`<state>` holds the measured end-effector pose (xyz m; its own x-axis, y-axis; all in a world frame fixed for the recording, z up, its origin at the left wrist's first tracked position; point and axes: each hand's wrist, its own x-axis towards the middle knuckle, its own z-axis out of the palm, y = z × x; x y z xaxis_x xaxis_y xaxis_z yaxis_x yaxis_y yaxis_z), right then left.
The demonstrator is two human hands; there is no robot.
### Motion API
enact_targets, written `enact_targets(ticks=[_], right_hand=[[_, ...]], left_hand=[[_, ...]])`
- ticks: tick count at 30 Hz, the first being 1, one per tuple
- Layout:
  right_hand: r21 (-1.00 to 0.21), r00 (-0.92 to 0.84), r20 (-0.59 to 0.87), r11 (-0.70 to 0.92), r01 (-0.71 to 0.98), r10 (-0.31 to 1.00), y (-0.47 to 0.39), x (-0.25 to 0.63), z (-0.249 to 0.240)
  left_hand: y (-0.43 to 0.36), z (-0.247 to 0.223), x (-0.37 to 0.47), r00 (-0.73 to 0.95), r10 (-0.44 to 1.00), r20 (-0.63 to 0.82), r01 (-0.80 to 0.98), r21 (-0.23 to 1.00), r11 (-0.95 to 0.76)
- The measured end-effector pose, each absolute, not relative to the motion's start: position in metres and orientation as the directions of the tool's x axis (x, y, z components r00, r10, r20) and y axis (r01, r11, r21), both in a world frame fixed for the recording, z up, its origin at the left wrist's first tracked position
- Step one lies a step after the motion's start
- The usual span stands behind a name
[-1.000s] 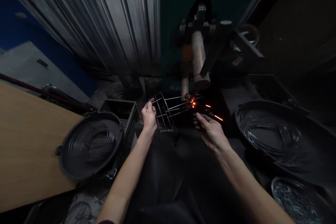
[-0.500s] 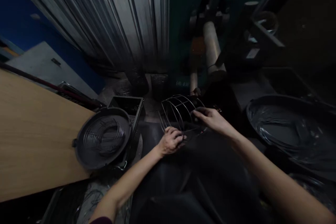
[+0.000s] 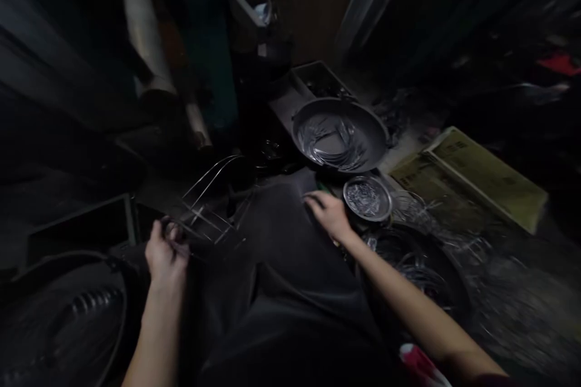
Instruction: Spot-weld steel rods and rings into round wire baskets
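Wire frame (image 3: 211, 213), between one and two o'clock from the left hand (image 3: 167, 251), whose fingers clamp its near end, could tip onto the dark cloth (image 3: 290, 242) should that one-sided grip slacken, and looks thin, curved and dully shiny; whether the right hand (image 3: 330, 215) pinches anything cannot be told.

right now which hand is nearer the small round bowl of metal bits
Right. The right hand is just left of the small round bowl; the left hand is much farther left, at the wire frame.
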<state>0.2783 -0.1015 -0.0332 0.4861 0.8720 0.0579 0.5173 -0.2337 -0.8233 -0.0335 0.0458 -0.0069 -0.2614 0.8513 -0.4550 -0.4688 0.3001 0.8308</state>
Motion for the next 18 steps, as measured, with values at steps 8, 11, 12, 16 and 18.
enact_targets(ticks=[8,11,12,16,18], right_hand=[[-0.282,0.804,-0.258,-0.837,0.468,0.536,-0.174,0.413,-0.082],[-0.284,0.783,-0.301,-0.835,0.471,0.544,-0.182,0.406,-0.082],[-0.261,0.804,-0.302,-0.856,0.446,0.512,-0.183,0.406,-0.079],[-0.411,0.897,-0.104,-0.84,0.355,0.43,-0.161,0.399,-0.053],[-0.657,0.893,-0.062,-0.691,0.3,0.446,-0.127,0.375,-0.033]], left_hand=[[0.041,0.012,0.01,-0.456,0.853,-0.254,-0.34,0.935,0.096],[0.042,0.011,0.017,-0.438,0.872,-0.221,-0.328,0.942,0.074],[0.043,0.01,0.016,-0.432,0.878,-0.207,-0.333,0.941,0.058],[0.047,0.007,0.008,-0.444,0.889,-0.112,-0.328,0.944,-0.045],[0.047,0.006,0.004,-0.453,0.888,-0.076,-0.327,0.941,-0.087]])
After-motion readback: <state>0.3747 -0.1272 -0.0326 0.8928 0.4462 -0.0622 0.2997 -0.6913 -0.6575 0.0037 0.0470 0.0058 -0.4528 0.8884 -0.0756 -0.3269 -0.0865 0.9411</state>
